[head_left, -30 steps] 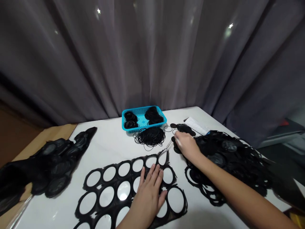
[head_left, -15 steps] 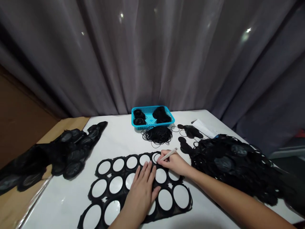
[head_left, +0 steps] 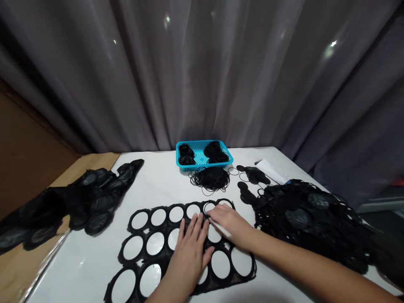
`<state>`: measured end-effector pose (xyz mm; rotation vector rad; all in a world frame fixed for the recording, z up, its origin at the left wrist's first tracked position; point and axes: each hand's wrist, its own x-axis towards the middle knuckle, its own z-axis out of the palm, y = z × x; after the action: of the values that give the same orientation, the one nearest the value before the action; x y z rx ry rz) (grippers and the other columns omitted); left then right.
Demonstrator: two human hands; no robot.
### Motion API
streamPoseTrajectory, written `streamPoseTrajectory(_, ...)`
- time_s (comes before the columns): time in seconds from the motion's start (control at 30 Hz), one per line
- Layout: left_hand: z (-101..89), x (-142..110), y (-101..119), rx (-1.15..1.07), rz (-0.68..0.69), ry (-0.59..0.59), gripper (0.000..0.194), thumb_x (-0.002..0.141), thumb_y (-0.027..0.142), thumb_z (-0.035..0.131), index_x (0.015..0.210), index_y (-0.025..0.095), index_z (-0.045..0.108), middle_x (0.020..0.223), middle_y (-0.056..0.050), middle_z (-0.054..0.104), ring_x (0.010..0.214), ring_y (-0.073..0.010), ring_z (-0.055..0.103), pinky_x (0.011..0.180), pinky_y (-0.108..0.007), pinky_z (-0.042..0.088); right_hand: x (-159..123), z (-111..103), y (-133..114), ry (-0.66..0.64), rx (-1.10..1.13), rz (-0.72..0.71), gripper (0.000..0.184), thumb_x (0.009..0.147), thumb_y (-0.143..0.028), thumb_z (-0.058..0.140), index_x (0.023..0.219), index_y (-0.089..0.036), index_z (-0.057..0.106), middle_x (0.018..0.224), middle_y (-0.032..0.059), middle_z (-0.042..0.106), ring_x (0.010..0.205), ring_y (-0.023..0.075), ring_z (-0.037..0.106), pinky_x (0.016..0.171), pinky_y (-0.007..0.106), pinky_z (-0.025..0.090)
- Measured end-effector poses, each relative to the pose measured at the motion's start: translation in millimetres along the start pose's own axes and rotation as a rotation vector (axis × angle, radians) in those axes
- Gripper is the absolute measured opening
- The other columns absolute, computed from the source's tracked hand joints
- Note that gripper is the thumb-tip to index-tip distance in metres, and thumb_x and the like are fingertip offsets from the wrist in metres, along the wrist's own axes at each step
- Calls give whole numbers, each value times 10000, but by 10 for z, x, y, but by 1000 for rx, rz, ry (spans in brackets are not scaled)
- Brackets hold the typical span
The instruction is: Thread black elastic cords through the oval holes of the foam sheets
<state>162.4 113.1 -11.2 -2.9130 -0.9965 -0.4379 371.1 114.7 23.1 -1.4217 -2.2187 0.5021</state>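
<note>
My left hand [head_left: 189,256] lies flat on a black rubber sheet [head_left: 167,216] punched with rows of round holes, its fingers spread. My right hand [head_left: 229,223] rests on the sheet's far right part, gripping a slim white pick-like tool [head_left: 219,229]. The tool's tip is hidden beneath the fingers. A thin black ring [head_left: 208,207] sits in a hole just beyond my right fingertips. The white tabletop shows through the other holes.
A blue plastic basket [head_left: 181,166] holds bundled black rings, with a loose ring pile [head_left: 210,179] in front of it. Heaps of punched black sheets lie right [head_left: 303,219] and left [head_left: 94,198]. White paper [head_left: 271,171] lies at the back right, before a grey curtain [head_left: 202,75].
My right hand has moved down and left onto the sheet, and the tool now lies lower, its tip out of sight. My view has shifted slightly, and my left hand stays on the sheet.
</note>
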Motion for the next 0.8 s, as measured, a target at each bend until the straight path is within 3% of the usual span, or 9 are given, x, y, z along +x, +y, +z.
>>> streamPoseTrajectory(0.07,-4,3,10,-2,-3,-3,580,950,319,540,1490,166,396,1552,-131,400,1414,-337,400,1096,-626,365,56,-102,96,23,-168,17,75,879,-156,556,931,-179,604,942,109,693,900,239,602,850,359,427)
streamPoseTrajectory(0.13,-20,11,23,-12,-9,-14,571,952,324,543,1485,170,405,1548,-132,406,1416,-342,395,1097,-646,351,158,-289,262,180,-237,206,116,902,-147,483,865,-181,587,864,101,686,814,226,597,771,328,422)
streamPoseTrajectory(0.2,-53,17,27,-21,-15,-32,567,952,327,555,1480,178,412,1547,-130,410,1418,-338,393,1097,-645,352,267,-481,419,386,-194,362,140,925,-182,451,839,-193,561,874,91,691,782,213,606,726,303,413)
streamPoseTrajectory(0.27,-100,7,6,-31,-7,-51,572,944,345,578,1470,182,424,1548,-128,410,1421,-329,391,1099,-624,366,348,-579,483,429,-81,380,132,923,-223,470,812,-207,541,868,63,698,750,196,613,690,279,405)
streamPoseTrajectory(0.4,-183,-101,-133,8,-50,-33,611,928,369,604,1464,137,423,1546,-172,400,1418,-333,395,1092,-577,402,409,-384,260,253,185,354,223,898,-295,536,694,-217,492,699,-6,641,647,162,566,602,251,370)
streamPoseTrajectory(0.53,-172,-265,-279,76,-80,18,544,952,348,560,1434,118,458,1508,-183,455,1392,-339,434,1075,-570,420,412,-22,-90,80,436,314,182,871,-304,597,730,-202,543,755,-7,675,679,152,582,620,244,399)
streamPoseTrajectory(0.63,-129,-333,-308,67,-68,31,532,962,342,542,1448,148,448,1533,-155,430,1405,-324,418,1093,-552,405,399,123,-233,43,479,294,152,881,-279,592,756,-194,577,823,7,706,745,158,609,677,250,428)
streamPoseTrajectory(0.8,-75,-344,-289,67,-78,41,537,964,348,537,1453,144,447,1532,-153,433,1408,-324,413,1102,-552,386,389,164,-293,35,483,286,116,878,-243,591,782,-184,619,857,24,713,812,174,629,744,268,452)
